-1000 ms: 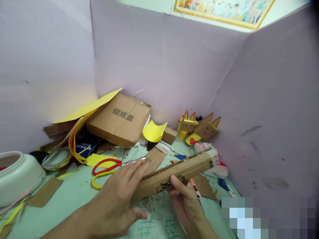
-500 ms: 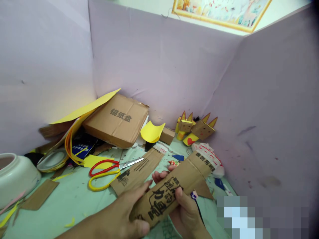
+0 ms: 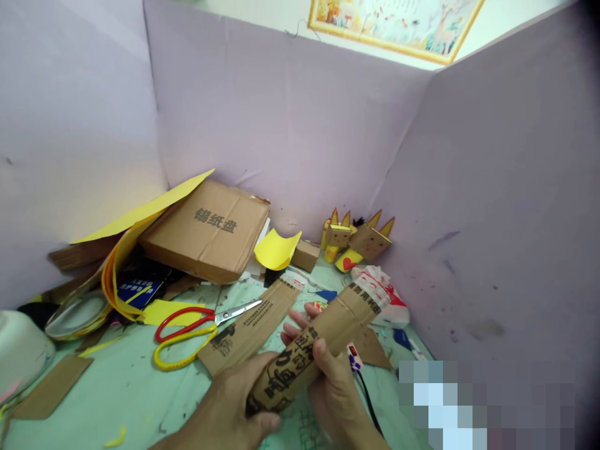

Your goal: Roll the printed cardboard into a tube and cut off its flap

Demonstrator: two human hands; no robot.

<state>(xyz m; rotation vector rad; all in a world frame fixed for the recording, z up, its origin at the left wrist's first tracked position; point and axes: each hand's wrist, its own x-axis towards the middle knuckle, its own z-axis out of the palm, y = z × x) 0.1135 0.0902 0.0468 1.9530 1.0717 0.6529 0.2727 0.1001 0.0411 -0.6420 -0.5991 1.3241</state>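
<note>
Both hands, left hand [image 3: 229, 409] and right hand [image 3: 335, 390], are gripping a rolled cardboard piece [image 3: 312, 353], fingers clamped around it, just right of the scissors [image 3: 197, 328].

Soft daylight, blurred, dark right edge.

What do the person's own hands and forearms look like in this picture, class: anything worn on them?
Both are bare. The left hand and right hand show no gloves, rings or bracelets, and the left forearm entering at the bottom edge has no sleeve or watch in view. Fingernails look short and unpainted. No marks show.
</note>
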